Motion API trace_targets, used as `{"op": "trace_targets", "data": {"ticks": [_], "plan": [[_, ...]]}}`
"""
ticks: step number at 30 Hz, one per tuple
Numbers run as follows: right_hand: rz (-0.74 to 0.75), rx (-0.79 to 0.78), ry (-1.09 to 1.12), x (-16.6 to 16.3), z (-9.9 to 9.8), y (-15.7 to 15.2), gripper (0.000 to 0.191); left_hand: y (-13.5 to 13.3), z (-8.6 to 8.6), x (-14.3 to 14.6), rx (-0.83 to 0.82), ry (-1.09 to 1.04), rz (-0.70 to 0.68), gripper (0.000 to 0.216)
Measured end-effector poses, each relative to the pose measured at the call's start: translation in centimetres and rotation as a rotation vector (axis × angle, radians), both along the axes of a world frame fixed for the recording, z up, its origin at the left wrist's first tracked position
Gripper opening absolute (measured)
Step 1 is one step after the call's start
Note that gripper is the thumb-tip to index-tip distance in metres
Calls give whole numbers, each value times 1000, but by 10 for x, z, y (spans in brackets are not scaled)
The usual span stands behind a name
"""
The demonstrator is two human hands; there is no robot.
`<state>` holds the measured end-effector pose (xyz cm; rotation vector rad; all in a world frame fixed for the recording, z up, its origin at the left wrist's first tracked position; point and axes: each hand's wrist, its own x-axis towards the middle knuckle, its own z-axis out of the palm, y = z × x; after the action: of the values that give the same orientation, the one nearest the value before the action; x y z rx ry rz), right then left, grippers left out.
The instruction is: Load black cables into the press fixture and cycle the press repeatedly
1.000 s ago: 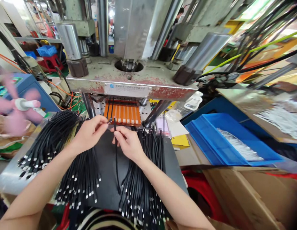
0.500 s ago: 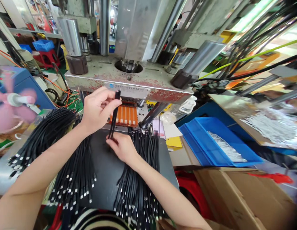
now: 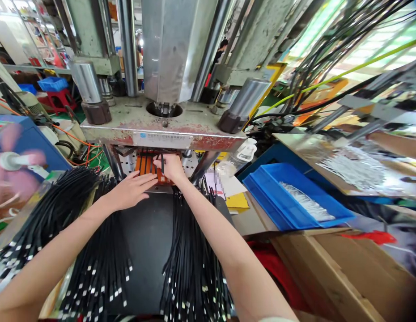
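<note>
My right hand (image 3: 171, 167) reaches under the press head and pinches a black flat cable (image 3: 162, 162) over the orange fixture plate (image 3: 147, 168). Black strips lie along the plate's grooves. At the plate's front edge is my left hand (image 3: 131, 190), fingers stretched out and holding nothing; whether it touches the strips is unclear. Bundles of black cables with light, shiny ends lie near both arms: one bundle (image 3: 57, 205) at far left, another (image 3: 100, 255) beneath the left forearm, and a third bundle (image 3: 189, 255) beside the right forearm.
Above my hands hangs the press's heavy metal plate (image 3: 164, 134) between steel columns. A blue tray (image 3: 271, 197) with white strips stands at right, beyond a cardboard box (image 3: 315, 268). A pink fan (image 3: 13, 161) is at left. Another person's arm (image 3: 396, 145) shows at far right.
Both hands were raised in front of the press holding black cables. The right has moved forward onto the orange plate; the left has lowered and opened. Black strips now lie in the plate.
</note>
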<state>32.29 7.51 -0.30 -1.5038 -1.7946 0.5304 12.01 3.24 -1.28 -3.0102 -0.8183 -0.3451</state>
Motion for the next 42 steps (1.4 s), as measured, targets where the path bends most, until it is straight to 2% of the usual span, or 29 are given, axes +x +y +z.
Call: {"op": "trace_targets", "data": {"ticks": [3, 5, 8, 10, 14, 19, 21, 23, 25, 27, 29, 31, 33, 35, 38, 40, 42], "plan": [[34, 25, -64, 0, -3, -2, 12, -4, 1, -2, 15, 78, 32, 54], [-21, 17, -131, 1, -5, 2, 12, 2, 7, 3, 6, 83, 64, 56], [-166, 27, -235, 0, -7, 5, 16, 27, 17, 17, -50, 133, 135, 55], [-213, 15, -310, -1, -6, 0, 18, 50, 22, 29, -126, 194, 213, 56], [-141, -32, -361, -6, -5, -13, 13, 91, 29, 52, -281, 210, 398, 58], [-188, -15, -352, -11, -5, -8, 13, 116, 29, 75, -282, 98, 449, 55], [-143, 46, -313, -1, -7, -17, 13, 112, 25, 71, -260, 59, 456, 56], [-135, 117, -294, 18, -14, -42, 17, 95, 16, 55, -222, -20, 439, 55], [-240, 119, -381, 42, -25, -76, 22, 69, 3, 30, -148, -157, 431, 52], [-367, -47, -584, 63, -37, -110, 30, 37, -14, 4, -58, -238, 521, 48], [-373, -261, -737, 74, -49, -135, 35, 10, -29, -17, -10, -101, 689, 41], [-320, -378, -761, 77, -58, -148, 32, -6, -40, -29, -9, 98, 798, 33], [-305, -396, -707, 76, -63, -152, 26, -10, -45, -35, -30, 160, 832, 28], [-326, -373, -667, 75, -62, -151, 25, -7, -40, -38, -61, 23, 826, 26], [-368, -237, -614, 75, -52, -153, 27, -8, -16, -39, -200, -337, 696, 20], [-313, -100, -462, 68, -40, -157, 27, -17, 7, -33, -349, -511, 540, 21], [-180, 20, -215, 55, -24, -160, 23, -32, 31, -20, -498, -612, 393, 23]]}}
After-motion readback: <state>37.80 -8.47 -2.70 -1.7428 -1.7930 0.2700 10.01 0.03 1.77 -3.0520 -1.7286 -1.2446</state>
